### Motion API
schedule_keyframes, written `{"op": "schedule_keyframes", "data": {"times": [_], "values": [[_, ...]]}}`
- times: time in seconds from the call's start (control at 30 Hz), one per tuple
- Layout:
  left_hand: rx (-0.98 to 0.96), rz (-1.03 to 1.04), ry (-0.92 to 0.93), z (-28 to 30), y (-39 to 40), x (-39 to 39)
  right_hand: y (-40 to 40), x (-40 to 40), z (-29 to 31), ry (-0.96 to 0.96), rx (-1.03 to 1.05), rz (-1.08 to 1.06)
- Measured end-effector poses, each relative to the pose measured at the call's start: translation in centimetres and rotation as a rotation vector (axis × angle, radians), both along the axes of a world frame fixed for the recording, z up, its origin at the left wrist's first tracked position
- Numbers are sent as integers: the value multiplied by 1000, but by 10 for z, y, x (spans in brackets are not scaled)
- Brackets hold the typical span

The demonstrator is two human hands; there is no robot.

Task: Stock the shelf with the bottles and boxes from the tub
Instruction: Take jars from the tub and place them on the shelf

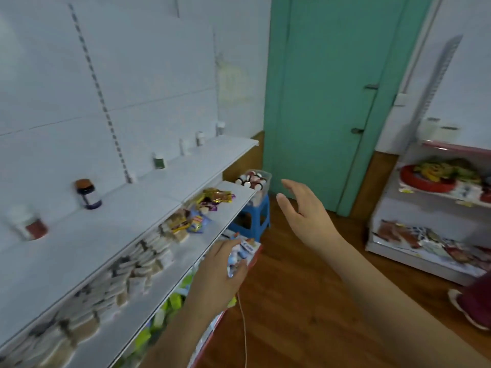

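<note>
Tub (261, 179) of bottles on blue stool (252, 216) past shelf (233, 144) end, well off; right hand (305, 211) spread empty, left hand (220, 264) gripping packet (240, 252); overreach could tip tub, packet might slip.

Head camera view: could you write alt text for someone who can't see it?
A person's left hand grips a small white and blue packet beside a white shelf, while the right hand reaches open toward a clear tub of bottles on a blue stool. A few bottles stand spaced along the top shelf; a green door is behind.
</note>
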State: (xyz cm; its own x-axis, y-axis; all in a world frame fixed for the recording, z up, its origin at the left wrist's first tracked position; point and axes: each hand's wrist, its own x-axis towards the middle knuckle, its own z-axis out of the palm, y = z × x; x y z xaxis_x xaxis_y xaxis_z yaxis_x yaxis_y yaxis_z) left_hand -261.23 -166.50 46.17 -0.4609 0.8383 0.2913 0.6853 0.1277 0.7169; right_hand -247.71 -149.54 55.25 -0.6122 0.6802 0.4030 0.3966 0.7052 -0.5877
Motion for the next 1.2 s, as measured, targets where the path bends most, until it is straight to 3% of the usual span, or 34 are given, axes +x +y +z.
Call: {"op": "schedule_keyframes", "data": {"times": [0.23, 0.53, 0.77, 1.2], "values": [[-28, -115, 51, -10, 159, -7, 127, 0, -7, -38, 19, -131], [-68, -200, 76, 16, 357, -81, 302, -60, 36, -58, 25, -194], [-96, -246, 113, 16, 482, -117, 417, -85, 29, -70, 3, -235], [-128, -123, 108, 6, 755, -187, 712, -177, 5, -27, 1, -67]]}}
